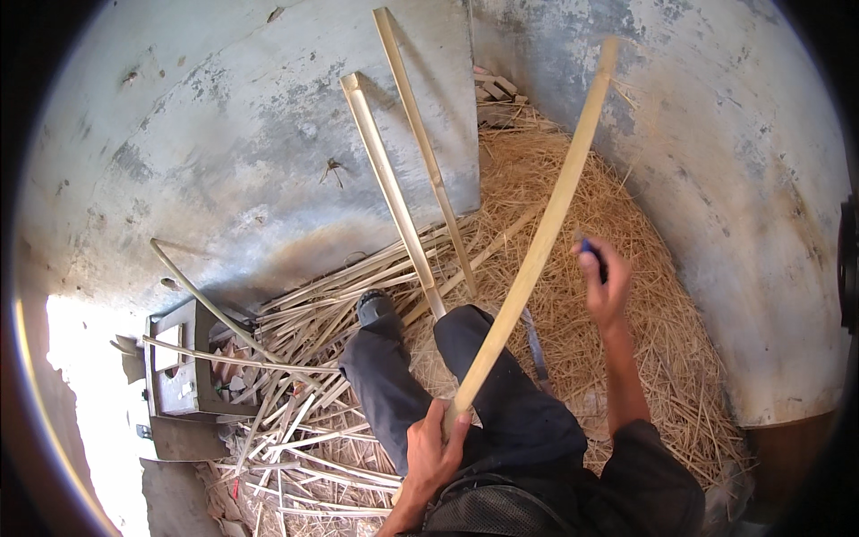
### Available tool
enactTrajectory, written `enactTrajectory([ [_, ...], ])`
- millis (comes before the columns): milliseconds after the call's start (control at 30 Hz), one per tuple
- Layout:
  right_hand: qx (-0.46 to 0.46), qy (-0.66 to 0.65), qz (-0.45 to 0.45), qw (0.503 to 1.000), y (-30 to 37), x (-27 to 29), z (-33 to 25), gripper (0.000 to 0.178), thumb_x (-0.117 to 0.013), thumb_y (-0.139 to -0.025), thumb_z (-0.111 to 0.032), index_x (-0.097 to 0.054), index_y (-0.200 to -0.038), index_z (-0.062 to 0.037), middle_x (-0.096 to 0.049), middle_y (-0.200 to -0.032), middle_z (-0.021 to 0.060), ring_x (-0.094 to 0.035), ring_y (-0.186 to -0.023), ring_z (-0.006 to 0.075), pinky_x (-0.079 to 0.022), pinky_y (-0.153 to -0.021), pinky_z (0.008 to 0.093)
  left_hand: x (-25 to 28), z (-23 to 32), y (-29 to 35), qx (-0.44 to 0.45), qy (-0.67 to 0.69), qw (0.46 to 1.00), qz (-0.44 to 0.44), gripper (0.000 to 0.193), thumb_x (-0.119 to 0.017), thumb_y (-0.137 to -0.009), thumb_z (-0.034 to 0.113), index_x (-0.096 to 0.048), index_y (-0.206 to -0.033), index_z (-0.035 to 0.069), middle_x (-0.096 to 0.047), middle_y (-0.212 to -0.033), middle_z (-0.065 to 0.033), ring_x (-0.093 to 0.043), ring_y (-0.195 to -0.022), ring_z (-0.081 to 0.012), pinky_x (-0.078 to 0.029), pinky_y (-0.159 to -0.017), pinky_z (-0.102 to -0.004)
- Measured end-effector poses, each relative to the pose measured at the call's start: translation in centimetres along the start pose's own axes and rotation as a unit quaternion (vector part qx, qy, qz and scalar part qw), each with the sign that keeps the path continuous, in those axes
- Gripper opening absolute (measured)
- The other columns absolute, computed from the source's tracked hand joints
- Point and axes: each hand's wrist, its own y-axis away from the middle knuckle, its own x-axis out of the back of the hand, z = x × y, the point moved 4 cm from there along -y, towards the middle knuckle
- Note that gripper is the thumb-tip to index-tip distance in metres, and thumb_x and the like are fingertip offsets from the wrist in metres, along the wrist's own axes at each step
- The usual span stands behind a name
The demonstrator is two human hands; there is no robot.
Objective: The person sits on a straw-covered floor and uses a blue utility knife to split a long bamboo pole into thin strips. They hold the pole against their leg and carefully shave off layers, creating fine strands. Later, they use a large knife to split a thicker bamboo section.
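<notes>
A long, pale split-bamboo strip (pixel 537 251) slants up and away across my right thigh. Its near end is in my left hand (pixel 434 456), whose fingers are wrapped round it. Thin loose fibres hang off the strip's far end. My right hand (pixel 608 277) is raised to the right of the strip, apart from it, closed on a small tool with a blue handle (pixel 588 245). The rest of that tool is hidden by the fingers, so its kind is unclear. Beside my right knee, a narrow grey metal-looking strip (pixel 535 345) shows partly behind the bamboo.
Two split-bamboo lengths, one nearer (pixel 389 183) and one farther (pixel 428 157), lean against the worn blue-grey wall (pixel 224 134). Thin slats (pixel 295 438) litter the floor on the left, near a grey box (pixel 201 358). A heap of straw-coloured shavings (pixel 644 358) spreads on the right.
</notes>
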Motion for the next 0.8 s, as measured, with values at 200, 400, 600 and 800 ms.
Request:
enactTrajectory([
  [200,0.08,-0.044,-0.16,0.983,5.6,-4.6,-5.0,0.026,-0.081,-0.09,-0.026,-0.072,-0.097,-0.0027,-0.07,-0.08,0.0126,-0.07,-0.065,0.0298,-0.053,-0.058,0.0374,0.0,2.2,-2.6,-0.022,-0.013,0.999,0.029,0.029,-0.073,-0.101,0.027,-0.061,-0.102,0.0,-0.065,-0.068,-0.019,-0.068,-0.06,-0.0359,-0.05,-0.057,-0.0409],
  [400,0.138,-0.029,-0.18,0.974,7.4,-5.6,-7.4,0.028,-0.082,-0.088,-0.031,-0.073,-0.099,-0.0063,-0.066,-0.074,0.0071,-0.067,-0.061,0.0277,-0.052,-0.054,0.0372,-0.3,3.8,-3.9,-0.034,0.015,0.997,0.063,0.027,-0.074,-0.099,0.021,-0.06,-0.095,-0.002,-0.06,-0.067,-0.016,-0.059,-0.056,-0.0259,-0.046,-0.058,-0.037],
  [600,0.14,-0.006,-0.172,0.975,7.1,-5.5,-8.0,0.027,-0.082,-0.088,-0.032,-0.074,-0.099,-0.0085,-0.064,-0.072,0.0052,-0.065,-0.059,0.0261,-0.05,-0.053,0.0371,-0.7,3.0,-3.9,-0.045,-0.003,0.996,0.073,0.028,-0.074,-0.1,0.025,-0.06,-0.097,0.0,-0.063,-0.067,-0.0201,-0.065,-0.06,-0.037,-0.049,-0.055,-0.0412],
  [800,0.157,0.013,-0.172,0.972,6.3,-5.4,-7.9,0.025,-0.083,-0.087,-0.031,-0.075,-0.097,-0.0094,-0.063,-0.07,0.0039,-0.064,-0.057,0.0248,-0.048,-0.051,0.0366,-0.4,2.7,-3.4,-0.051,-0.034,0.995,0.074,0.028,-0.073,-0.101,0.026,-0.061,-0.098,0.002,-0.064,-0.066,-0.0218,-0.068,-0.063,-0.0431,-0.05,-0.054,-0.0436],
])
